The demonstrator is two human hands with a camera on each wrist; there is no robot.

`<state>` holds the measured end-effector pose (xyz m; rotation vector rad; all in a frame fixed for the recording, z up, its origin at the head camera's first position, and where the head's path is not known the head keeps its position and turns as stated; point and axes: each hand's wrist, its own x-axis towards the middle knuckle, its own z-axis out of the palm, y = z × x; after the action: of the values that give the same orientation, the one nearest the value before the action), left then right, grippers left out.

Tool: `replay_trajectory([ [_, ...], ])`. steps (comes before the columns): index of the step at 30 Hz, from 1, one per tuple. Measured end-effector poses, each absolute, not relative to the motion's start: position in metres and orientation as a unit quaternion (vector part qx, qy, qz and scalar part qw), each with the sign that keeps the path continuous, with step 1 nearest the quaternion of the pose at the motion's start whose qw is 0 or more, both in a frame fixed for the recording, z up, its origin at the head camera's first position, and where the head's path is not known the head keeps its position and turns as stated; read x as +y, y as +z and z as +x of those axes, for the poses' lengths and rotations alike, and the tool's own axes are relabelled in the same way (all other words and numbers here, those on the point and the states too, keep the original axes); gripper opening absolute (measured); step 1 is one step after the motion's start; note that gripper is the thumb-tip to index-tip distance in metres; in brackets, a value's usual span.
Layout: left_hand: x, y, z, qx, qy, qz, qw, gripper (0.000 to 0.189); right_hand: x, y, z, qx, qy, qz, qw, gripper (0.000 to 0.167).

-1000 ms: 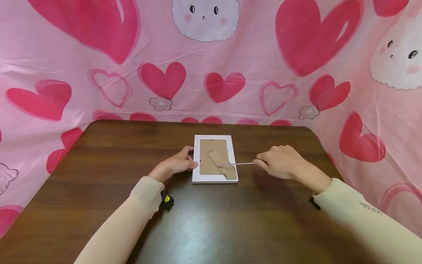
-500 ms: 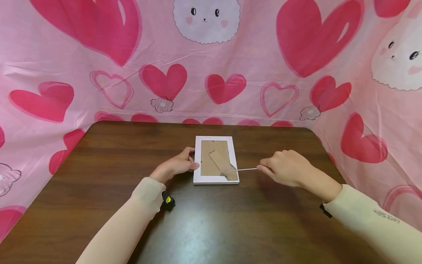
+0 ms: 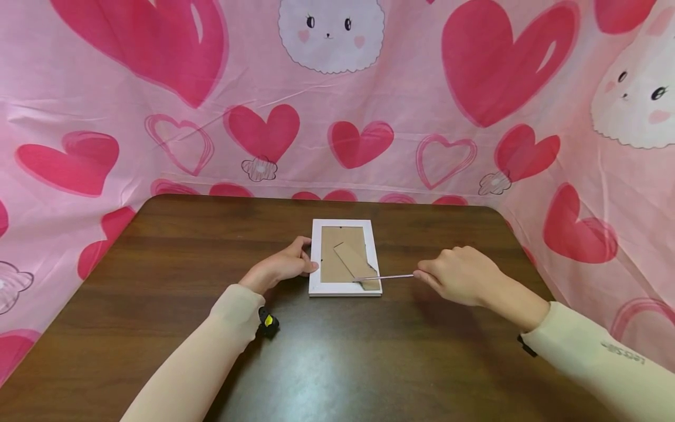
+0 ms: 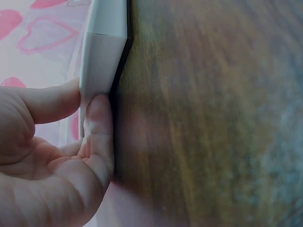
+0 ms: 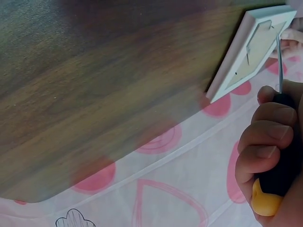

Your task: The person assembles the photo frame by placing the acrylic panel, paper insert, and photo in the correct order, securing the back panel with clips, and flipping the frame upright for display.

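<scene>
A white picture frame [image 3: 345, 289] lies face down on the table, its brown backing board [image 3: 329, 234] upward. A slanted stand leg [image 3: 350, 257] lies over the board. At the frame's left edge, my left hand [image 3: 280, 264] grips it; in the left wrist view the thumb is on the back and the fingers [image 4: 100, 127] lie along the side. My right hand [image 3: 461, 275] holds a screwdriver [image 3: 387, 276] from the right. Its black and yellow handle [image 5: 274, 179] shows in the right wrist view. The metal tip meets the lower end of the backing board, near the stand leg's edge.
The brown wooden table [image 3: 337, 375] extends around the frame on all sides. A pink cloth with hearts [image 3: 358, 143] hangs behind it and along both sides. A black band with a yellow part [image 3: 269, 322] sits at the left wrist.
The screwdriver tip has moved toward the frame's near edge, and my right hand has come nearer and slightly right. My left hand keeps its grip on the picture frame.
</scene>
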<state>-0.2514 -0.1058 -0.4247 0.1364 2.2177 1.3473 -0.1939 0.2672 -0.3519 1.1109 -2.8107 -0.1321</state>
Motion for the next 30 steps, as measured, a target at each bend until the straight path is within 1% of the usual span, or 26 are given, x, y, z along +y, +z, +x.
replay_trajectory([
  [6,-0.1066,-0.4256,-0.2513,0.821,0.502,0.056,0.266,0.07,0.2676,-0.3525,-0.1927,-0.925,-0.046,0.37,0.069,0.032],
  [14,-0.1066,-0.4272,-0.252,0.819,0.506,0.057,0.264,0.071,0.2665,-0.3551,-0.1914,-0.926,-0.037,0.371,0.063,0.031],
  [24,-0.1063,-0.4284,-0.2518,0.819,0.505,0.056,0.267,0.071,0.265,-0.3589,-0.1909,-0.923,-0.04,0.375,0.079,0.034],
  [30,-0.1064,-0.4275,-0.2511,0.819,0.505,0.052,0.268,0.071,0.2641,-0.3588,-0.1919,-0.923,-0.039,0.374,0.078,0.034],
])
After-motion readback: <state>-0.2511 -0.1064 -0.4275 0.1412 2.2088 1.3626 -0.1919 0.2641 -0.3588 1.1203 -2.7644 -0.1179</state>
